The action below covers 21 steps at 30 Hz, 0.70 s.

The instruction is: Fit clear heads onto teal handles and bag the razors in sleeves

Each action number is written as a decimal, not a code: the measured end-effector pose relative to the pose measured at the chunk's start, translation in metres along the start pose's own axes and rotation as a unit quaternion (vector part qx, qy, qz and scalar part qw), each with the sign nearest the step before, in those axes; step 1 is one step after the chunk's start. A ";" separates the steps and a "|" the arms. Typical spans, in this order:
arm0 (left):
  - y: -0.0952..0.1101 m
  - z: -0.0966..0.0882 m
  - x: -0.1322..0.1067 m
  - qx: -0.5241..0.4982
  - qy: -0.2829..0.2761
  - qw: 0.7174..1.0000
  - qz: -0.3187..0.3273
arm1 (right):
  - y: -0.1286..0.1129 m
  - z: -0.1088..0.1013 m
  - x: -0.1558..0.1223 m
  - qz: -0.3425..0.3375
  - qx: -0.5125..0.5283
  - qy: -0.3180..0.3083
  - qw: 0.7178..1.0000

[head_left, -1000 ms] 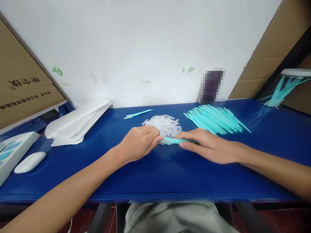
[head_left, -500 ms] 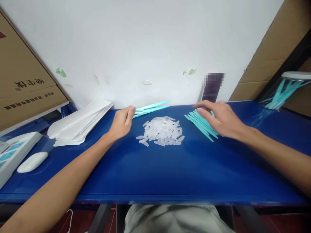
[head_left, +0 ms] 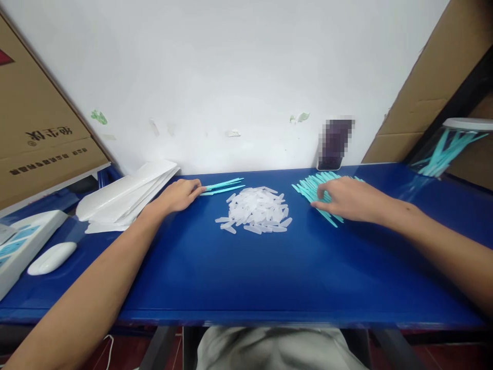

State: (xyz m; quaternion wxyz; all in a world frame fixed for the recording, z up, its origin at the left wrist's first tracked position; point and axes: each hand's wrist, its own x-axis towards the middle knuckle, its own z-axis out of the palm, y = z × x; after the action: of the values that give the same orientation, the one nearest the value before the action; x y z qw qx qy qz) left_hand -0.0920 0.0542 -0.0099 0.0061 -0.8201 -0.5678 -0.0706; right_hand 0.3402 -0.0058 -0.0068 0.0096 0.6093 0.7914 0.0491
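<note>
My left hand (head_left: 181, 195) is low over the back left of the blue table, its fingers closed on the ends of a few slim turquoise sticks (head_left: 225, 186) that point right. My right hand (head_left: 342, 198) is over a pile of similar turquoise sticks (head_left: 308, 187), thumb and forefinger apart at its near side; no stick is visibly gripped there, and the other fingers are partly hidden. Between my hands lies a heap of small translucent white flat pieces (head_left: 258, 209), shaped like little caps or sleeves.
White paper-like sleeves (head_left: 127, 192) lie at the left, near a white oval case (head_left: 52, 258) and a power strip (head_left: 33, 236). A phone (head_left: 334, 146) leans on the wall. At the right is a clear jar (head_left: 449, 149) of turquoise sticks. Cardboard (head_left: 42, 103) flanks the left.
My left hand has moved left and down to the tabletop with its turquoise sticks. My right hand has dropped slightly onto the pile, with its thumb lower.
</note>
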 end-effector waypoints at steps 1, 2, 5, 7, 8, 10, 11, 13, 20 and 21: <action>0.001 -0.001 0.000 0.009 -0.001 1.000 -0.006 | 0.000 0.002 0.000 0.003 -0.007 0.007 1.000; 0.001 -0.001 0.000 0.019 0.006 1.000 -0.013 | 0.001 0.004 0.000 0.005 -0.010 0.013 1.000; 0.003 -0.002 0.002 0.031 0.056 0.998 -0.030 | 0.002 0.010 0.001 0.007 -0.004 0.023 1.000; 0.007 -0.003 0.002 0.006 0.077 0.997 -0.031 | 0.001 0.014 0.001 0.005 0.002 0.027 1.000; 0.009 -0.003 0.002 -0.014 0.080 0.996 -0.029 | 0.001 0.016 0.001 0.005 0.004 0.030 1.000; 0.016 -0.004 0.001 -0.053 0.083 0.995 -0.023 | -0.002 0.017 0.001 0.006 0.004 0.034 0.999; 0.021 -0.004 0.000 -0.067 0.087 0.994 -0.017 | -0.003 0.017 0.000 0.006 0.004 0.035 0.999; 0.030 -0.004 -0.002 -0.088 0.100 0.991 -0.003 | -0.006 0.015 -0.001 0.008 0.004 0.032 0.999; 0.062 0.001 -0.008 -0.168 0.154 0.974 0.008 | -0.005 0.010 0.000 0.005 -0.008 -0.002 1.000; 0.066 0.002 -0.008 -0.187 0.154 0.970 0.012 | -0.005 0.011 0.001 0.005 -0.012 0.000 1.000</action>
State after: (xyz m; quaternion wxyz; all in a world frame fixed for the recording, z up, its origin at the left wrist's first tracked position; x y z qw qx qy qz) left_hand -0.0329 0.0231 -0.0083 -0.0590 -0.7926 -0.5273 -0.3005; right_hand 0.3363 -0.0056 -0.0177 0.0170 0.6129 0.7878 0.0586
